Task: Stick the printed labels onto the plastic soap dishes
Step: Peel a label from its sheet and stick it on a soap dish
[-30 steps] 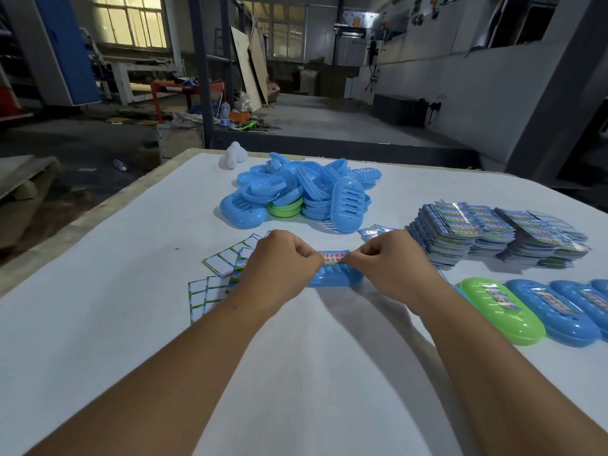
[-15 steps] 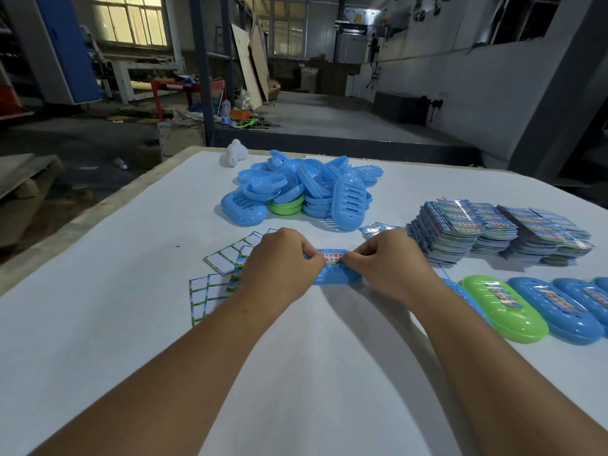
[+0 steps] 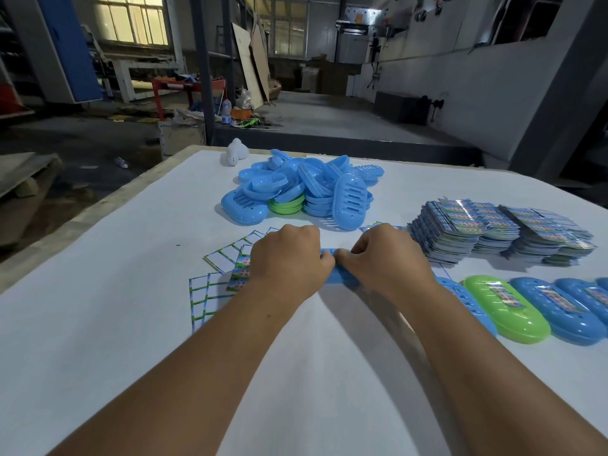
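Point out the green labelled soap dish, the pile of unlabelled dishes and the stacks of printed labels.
Green labelled soap dish (image 3: 526, 327): head view, bare near rim.
Pile of unlabelled dishes (image 3: 350, 200): head view, slotted blue dish in front.
Stacks of printed labels (image 3: 460, 225): head view, top of left stack.

I am making out only a few blue Chinese characters, too small to read surely, on the colourful printed label sheet (image 3: 239, 277) lying beside the left hand (image 3: 285, 264); print on the stacked glossy label sheets (image 3: 467, 222) is blurring.
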A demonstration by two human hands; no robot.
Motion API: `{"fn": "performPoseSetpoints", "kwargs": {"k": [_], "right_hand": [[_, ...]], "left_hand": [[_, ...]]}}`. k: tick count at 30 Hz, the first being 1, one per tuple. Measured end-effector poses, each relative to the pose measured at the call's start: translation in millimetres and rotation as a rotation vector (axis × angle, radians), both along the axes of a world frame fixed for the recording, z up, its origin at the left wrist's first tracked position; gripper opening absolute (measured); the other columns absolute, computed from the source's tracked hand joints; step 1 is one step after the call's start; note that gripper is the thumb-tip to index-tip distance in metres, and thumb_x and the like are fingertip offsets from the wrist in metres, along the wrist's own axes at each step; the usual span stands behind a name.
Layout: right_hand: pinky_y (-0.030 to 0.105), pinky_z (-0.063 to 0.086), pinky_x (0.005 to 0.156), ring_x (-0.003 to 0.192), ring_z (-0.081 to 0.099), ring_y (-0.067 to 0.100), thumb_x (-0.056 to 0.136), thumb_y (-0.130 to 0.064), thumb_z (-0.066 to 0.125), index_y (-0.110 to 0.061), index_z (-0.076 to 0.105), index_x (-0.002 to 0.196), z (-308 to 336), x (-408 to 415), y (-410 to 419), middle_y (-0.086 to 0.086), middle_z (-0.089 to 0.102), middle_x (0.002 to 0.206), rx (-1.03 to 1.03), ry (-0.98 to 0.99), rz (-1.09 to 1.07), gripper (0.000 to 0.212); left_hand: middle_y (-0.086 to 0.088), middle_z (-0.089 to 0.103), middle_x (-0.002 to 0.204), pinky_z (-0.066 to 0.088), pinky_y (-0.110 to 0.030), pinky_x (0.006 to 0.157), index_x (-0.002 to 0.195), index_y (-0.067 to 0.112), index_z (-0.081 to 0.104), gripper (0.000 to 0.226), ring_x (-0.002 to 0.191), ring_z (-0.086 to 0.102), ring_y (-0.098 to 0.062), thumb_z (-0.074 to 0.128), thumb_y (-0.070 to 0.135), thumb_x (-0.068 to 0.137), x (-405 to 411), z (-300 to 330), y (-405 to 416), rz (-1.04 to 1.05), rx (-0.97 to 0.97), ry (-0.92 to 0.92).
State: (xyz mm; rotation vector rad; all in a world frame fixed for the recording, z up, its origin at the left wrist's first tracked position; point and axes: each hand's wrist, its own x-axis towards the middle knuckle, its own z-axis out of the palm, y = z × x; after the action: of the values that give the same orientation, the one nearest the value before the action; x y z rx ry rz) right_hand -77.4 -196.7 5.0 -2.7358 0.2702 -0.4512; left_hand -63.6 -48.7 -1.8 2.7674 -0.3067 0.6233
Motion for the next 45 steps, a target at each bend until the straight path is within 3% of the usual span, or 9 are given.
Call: {"fn": "performPoseSetpoints", "kwargs": {"k": [4, 8, 12, 16, 21, 29, 33, 40, 45], "right_hand": [[0.035, 0.053, 0.063, 0.072, 0.065, 0.024, 0.076, -0.053, 0.069, -0.010, 0.068, 0.072, 0, 2, -4, 0.003, 0.068, 0.068, 0.049, 0.016, 0.005, 0.044], [0.031, 0.044, 0.075, 0.097, 0.059, 0.016, 0.086, -0.039, 0.071, -0.025, 0.064, 0.103, 0, -2, -4, -0.006, 0.064, 0.104, 0.107, -0.027, 0.180, 0.023], [0.020, 0.039, 0.090, 0.118, 0.057, 0.010, 0.090, -0.030, 0.062, -0.031, 0.061, 0.133, 2, -13, 6, -0.011, 0.063, 0.132, 0.171, -0.007, 0.417, 0.044], [0.036, 0.048, 0.097, 0.120, 0.055, 0.022, 0.081, -0.054, 0.065, -0.043, 0.050, 0.141, 6, -24, 5, -0.007, 0.060, 0.130, -0.070, 0.077, 0.446, 0.062], [0.035, 0.048, 0.079, 0.102, 0.058, 0.019, 0.073, -0.075, 0.057, -0.043, 0.059, 0.118, 15, -39, -4, -0.009, 0.051, 0.108, -0.213, 0.240, 0.265, 0.055], [0.024, 0.035, 0.048, 0.061, 0.055, 0.019, 0.064, -0.061, 0.069, -0.014, 0.058, 0.065, 34, -60, -39, -0.002, 0.056, 0.062, -0.217, 0.378, 0.109, 0.048], [0.032, 0.057, 0.069, 0.080, 0.068, 0.022, 0.066, -0.048, 0.079, -0.015, 0.071, 0.099, 42, -63, -47, 0.004, 0.072, 0.083, -0.161, 0.399, 0.080, 0.048], [0.030, 0.047, 0.074, 0.104, 0.063, 0.028, 0.079, -0.013, 0.077, -0.018, 0.065, 0.124, 37, -53, -66, 0.003, 0.065, 0.122, -0.200, 0.372, 0.045, 0.047], [0.025, 0.041, 0.069, 0.093, 0.053, 0.019, 0.081, -0.013, 0.072, -0.029, 0.062, 0.127, 31, -46, -66, -0.008, 0.054, 0.103, -0.177, 0.344, 0.103, 0.050]], "left_hand": [[0.000, 0.053, 0.082, 0.040, -0.033, 0.064, 0.096, 0.021, 0.052, 0.036, 0.077, 0.049, -0.024, 0.056, 0.056, 0.088, 2, 0, 3, 0.029, 0.006, 0.035], [0.006, 0.051, 0.084, 0.038, -0.033, 0.067, 0.101, 0.029, 0.046, 0.035, 0.082, 0.054, -0.023, 0.053, 0.060, 0.088, 3, -5, 9, 0.024, -0.067, 0.127], [0.008, 0.064, 0.086, 0.044, -0.035, 0.070, 0.107, 0.035, 0.048, 0.027, 0.084, 0.059, -0.021, 0.055, 0.051, 0.086, 5, -7, 13, -0.041, -0.216, 0.183], [0.011, 0.066, 0.080, 0.050, -0.037, 0.074, 0.102, 0.035, 0.053, 0.014, 0.083, 0.061, -0.020, 0.052, 0.037, 0.089, 7, -6, 16, -0.055, -0.336, 0.149], [0.013, 0.062, 0.069, 0.048, -0.033, 0.066, 0.096, 0.034, 0.056, 0.008, 0.073, 0.059, -0.013, 0.054, 0.034, 0.088, 6, -9, 14, -0.071, -0.378, 0.099], [0.013, 0.060, 0.061, 0.043, -0.030, 0.062, 0.087, 0.031, 0.059, 0.003, 0.066, 0.055, -0.002, 0.060, 0.034, 0.087, 4, -11, 10, -0.095, -0.395, 0.068], [0.012, 0.060, 0.061, 0.040, -0.029, 0.060, 0.083, 0.032, 0.057, 0.005, 0.064, 0.055, -0.003, 0.061, 0.034, 0.087, 4, -11, 9, -0.083, -0.383, 0.067], [0.012, 0.061, 0.061, 0.038, -0.028, 0.059, 0.083, 0.032, 0.057, 0.008, 0.063, 0.055, -0.001, 0.060, 0.037, 0.088, 0, -10, 9, -0.084, -0.355, 0.088], [0.012, 0.061, 0.060, 0.046, -0.029, 0.063, 0.085, 0.032, 0.058, 0.006, 0.065, 0.058, -0.007, 0.058, 0.037, 0.088, 0, -9, 8, -0.095, -0.321, 0.097]]}}
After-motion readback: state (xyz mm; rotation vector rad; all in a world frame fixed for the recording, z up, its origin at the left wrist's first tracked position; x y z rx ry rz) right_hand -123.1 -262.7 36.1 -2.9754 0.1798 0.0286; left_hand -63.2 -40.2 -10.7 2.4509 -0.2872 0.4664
